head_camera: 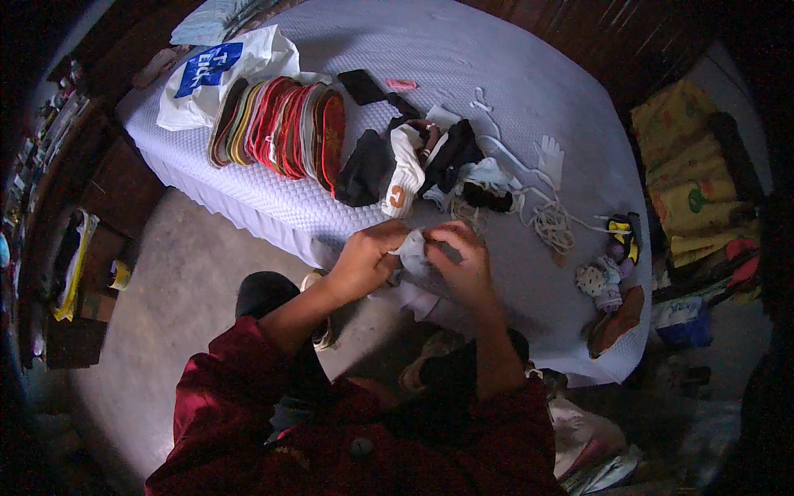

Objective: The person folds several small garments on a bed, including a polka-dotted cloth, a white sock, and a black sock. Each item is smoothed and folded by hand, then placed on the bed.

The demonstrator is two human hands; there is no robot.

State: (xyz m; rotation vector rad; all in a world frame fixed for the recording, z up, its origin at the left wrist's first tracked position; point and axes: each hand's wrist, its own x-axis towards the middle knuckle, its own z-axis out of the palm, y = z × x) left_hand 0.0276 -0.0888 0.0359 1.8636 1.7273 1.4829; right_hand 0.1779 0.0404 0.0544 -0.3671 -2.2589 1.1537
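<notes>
A light grey cloth piece, probably a sock, is held up between my two hands above the bed's near edge. My left hand pinches its left side. The fingers of my right hand, slightly blurred, grip its right side. Just beyond my hands lie a white ribbed knit sock with a brown patch, black cloth items and a bundle of pale cord. To their left stands a row of colourful shoe insoles, packed on edge.
The bed's quilted cover spans the scene. On it lie a white plastic bag, a dark flat object, a pink item, a pale glove and a brown insole-shaped piece. A yellow patterned cloth is beyond its right side.
</notes>
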